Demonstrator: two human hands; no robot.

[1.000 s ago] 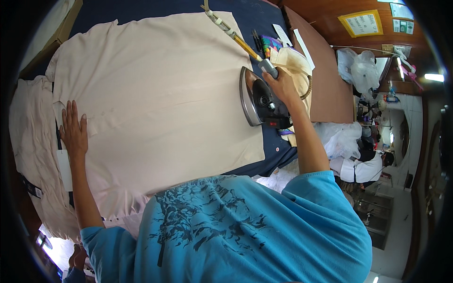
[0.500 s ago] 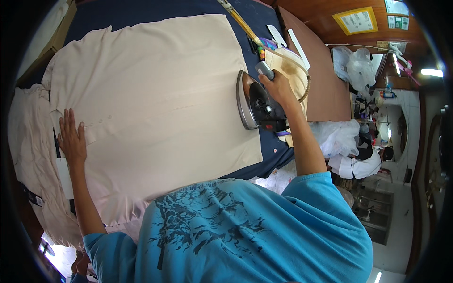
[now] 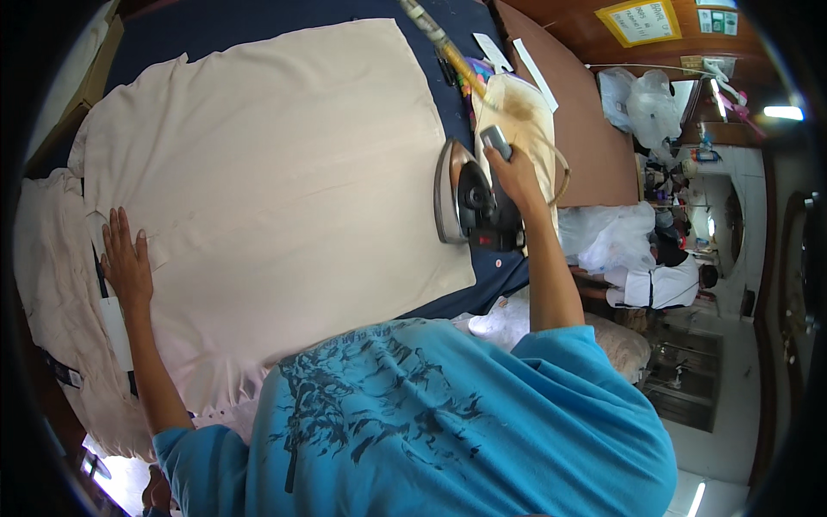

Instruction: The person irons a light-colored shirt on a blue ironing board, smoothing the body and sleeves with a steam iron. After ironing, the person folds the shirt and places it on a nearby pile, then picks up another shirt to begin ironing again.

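A cream garment (image 3: pixel 284 172) lies spread over a dark blue cloth (image 3: pixel 284 19), with faint creases and bunched fabric at its left and near edges. My left hand (image 3: pixel 129 263) rests on its left part, palm down, fingers stretched out. My right hand (image 3: pixel 517 181) is wrapped round the grey-and-black handle of a clothes iron (image 3: pixel 447 194). The iron sits at the garment's right edge, partly over the dark cloth, its tip pointing away from me. A white tag (image 3: pixel 115 332) shows beside my left wrist. The iron's underside is hidden.
A cord in a yellowish sleeve (image 3: pixel 444 45) reaches down near the iron. Beyond it are a scorched cream pad (image 3: pixel 517 103), white strips (image 3: pixel 536 77) and a brown board (image 3: pixel 594 146). Clear plastic bags (image 3: pixel 607 237) lie at right. A person in white (image 3: pixel 663 284) is farther off.
The iron, with my right hand on it, has shifted slightly toward me and to the right across the garment's edge. My left hand stays flat in place. The view has tilted a little.
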